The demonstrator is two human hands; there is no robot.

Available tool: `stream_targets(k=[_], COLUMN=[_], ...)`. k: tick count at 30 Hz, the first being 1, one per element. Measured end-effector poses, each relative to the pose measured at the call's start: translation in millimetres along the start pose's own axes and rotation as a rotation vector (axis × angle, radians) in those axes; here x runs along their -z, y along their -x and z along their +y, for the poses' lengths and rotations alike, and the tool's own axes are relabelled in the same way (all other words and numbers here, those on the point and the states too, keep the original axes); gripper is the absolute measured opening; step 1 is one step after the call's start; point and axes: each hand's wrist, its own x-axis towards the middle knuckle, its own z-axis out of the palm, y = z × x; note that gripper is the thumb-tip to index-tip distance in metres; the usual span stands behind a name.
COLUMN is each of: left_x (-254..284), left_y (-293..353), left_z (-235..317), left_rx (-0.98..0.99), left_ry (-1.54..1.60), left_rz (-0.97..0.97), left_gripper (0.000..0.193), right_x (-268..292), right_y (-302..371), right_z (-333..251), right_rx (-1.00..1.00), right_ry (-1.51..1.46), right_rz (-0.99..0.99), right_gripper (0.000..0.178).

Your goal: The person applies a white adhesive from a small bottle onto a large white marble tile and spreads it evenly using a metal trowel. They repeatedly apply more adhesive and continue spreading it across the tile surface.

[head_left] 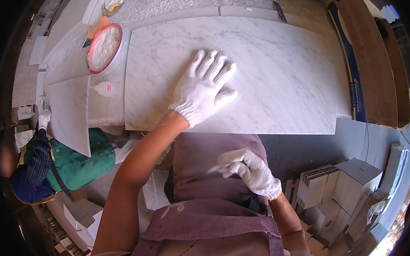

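A large white marble slab with grey veins (281, 85) lies flat on the workbench in front of me. My left hand (201, 88), in a white knitted glove, rests palm down on it, fingers stretched and thumb out to the right. Below the slab's near edge, in front of my apron (209, 230), is my right hand (250, 172), also gloved. Its fingers are curled together, and a pale blur shows at their tips; whether that is a fingertip or a small held thing cannot be made out.
Left of the slab stand a red-rimmed bowl of white paste or powder (105, 48), an orange pad (97, 27) and a small white bottle (106, 89). A co-worker's gloved hand (44, 118) touches another slab (71, 107). Cardboard boxes (368, 62) rise at right; stacked cartons (341, 186) stand below.
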Motion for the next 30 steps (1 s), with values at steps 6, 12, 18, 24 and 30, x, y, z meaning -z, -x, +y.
stream_targets(k=[6,12,18,24,30], left_x=[10,19,31,21,-1], left_y=[40,74,108,128,134], left_z=[15,26,29,3,-14], left_rx=[0.021,-0.012,-0.073,0.137,0.231], left_ry=[0.057,-0.013,0.180,0.203,0.021], left_rz=[0.000,-0.034,0.088,0.279,0.360], left_gripper=[0.076,0.077,0.045,0.035,0.039], right_x=[6,0,3,17,24], right_y=[-11,-11,-32,-84,-155], right_z=[-18,-20,-39,-41,-44], right_rx=[-0.285,-0.166,0.365,0.540,0.539], right_ry=[-0.273,-0.246,0.514,1.175,1.382], right_rz=[-0.010,-0.076,0.189,0.324,0.380], right_gripper=[0.036,0.032,0.019,0.017,0.011])
